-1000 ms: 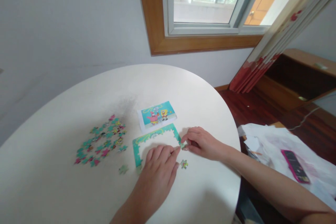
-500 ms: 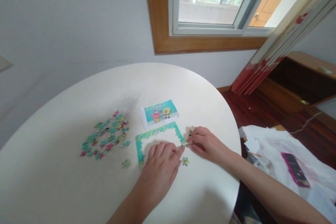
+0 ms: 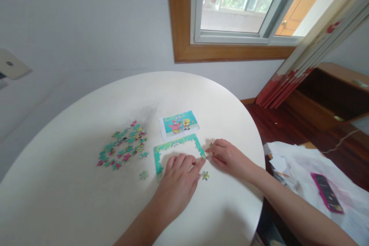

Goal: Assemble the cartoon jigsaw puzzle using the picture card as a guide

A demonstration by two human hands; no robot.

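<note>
At the near end of the puzzle border's (image 3: 198,145) right side, your right hand (image 3: 226,156) has its fingertips at a green piece (image 3: 203,156), pinched or freed I cannot tell, while your left hand (image 3: 177,178) lies unclenched, its index finger reaching there. Compared with half a second ago, this piece looks flatter, so probably it is closer to fitting. Outward, a loose piece (image 3: 205,175) and the picture card (image 3: 181,123) limit you nearby, but the table (image 3: 86,200) gives more room nearside-left than at its right edge.

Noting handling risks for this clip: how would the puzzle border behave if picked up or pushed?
The puzzle border would probably sag or separate if lifted: its strips are narrow around an open middle. Lying flat on the table, it seems unlikely to roll.
</note>
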